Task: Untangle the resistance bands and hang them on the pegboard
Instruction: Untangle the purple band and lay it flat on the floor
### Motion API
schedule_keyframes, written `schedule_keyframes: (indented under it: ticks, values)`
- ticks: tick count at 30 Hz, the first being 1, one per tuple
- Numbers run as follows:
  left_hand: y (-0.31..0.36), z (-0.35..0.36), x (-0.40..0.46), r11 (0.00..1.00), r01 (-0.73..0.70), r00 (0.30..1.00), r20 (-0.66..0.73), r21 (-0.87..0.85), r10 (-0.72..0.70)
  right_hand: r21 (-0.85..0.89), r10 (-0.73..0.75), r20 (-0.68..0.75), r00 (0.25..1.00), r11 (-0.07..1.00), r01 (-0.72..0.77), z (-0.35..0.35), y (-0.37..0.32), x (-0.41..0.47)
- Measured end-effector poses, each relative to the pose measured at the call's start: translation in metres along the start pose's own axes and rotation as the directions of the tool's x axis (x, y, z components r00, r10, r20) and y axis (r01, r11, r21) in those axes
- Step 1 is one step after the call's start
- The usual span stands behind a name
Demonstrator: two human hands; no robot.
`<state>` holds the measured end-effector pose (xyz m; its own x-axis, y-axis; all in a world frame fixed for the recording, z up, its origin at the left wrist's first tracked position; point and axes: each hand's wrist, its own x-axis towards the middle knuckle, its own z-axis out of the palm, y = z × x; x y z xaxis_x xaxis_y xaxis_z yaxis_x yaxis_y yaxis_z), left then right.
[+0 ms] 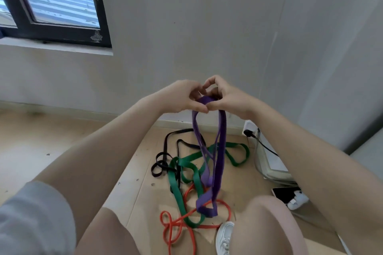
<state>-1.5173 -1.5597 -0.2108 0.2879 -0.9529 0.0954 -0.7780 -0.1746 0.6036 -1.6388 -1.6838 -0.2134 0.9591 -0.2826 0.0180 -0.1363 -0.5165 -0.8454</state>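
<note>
The wide purple rubber resistance band (pixel 219 163) hangs in loops from both hands, raised in front of the grey wall, its lower end dangling just above the floor. The left hand (pixel 182 98) and the right hand (pixel 226 97) meet at its top, curled fingers pinching the band between them. Below, on the pale wooden floor (pixel 31 151), lie a green flat band (pixel 176 184), a thin black band (pixel 163 163) and an orange band (pixel 172 227), crossed over one another. A dark phone (pixel 285 193) rests to the right.
</note>
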Motion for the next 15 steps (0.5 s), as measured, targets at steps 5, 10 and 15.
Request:
schedule_keyframes:
  ticks: [5, 10, 15]
  values:
    - [0.016, 0.027, 0.019, 0.941, -0.095, 0.984, 0.172, 0.326, 0.040, 0.060, 0.070, -0.049, 0.996, 0.996, -0.067, -0.002, 0.043, -0.017]
    - [0.009, 0.042, 0.017, 0.927, -0.157, 0.975, 0.205, 0.341, 0.090, 0.115, 0.066, 0.051, 0.997, 0.991, -0.071, 0.003, 0.072, -0.025]
    - [0.003, 0.032, 0.000, 0.998, -0.055, 0.995, -0.079, 0.023, 0.057, 0.169, 0.072, -0.011, 0.997, 0.983, -0.069, 0.035, 0.112, -0.031]
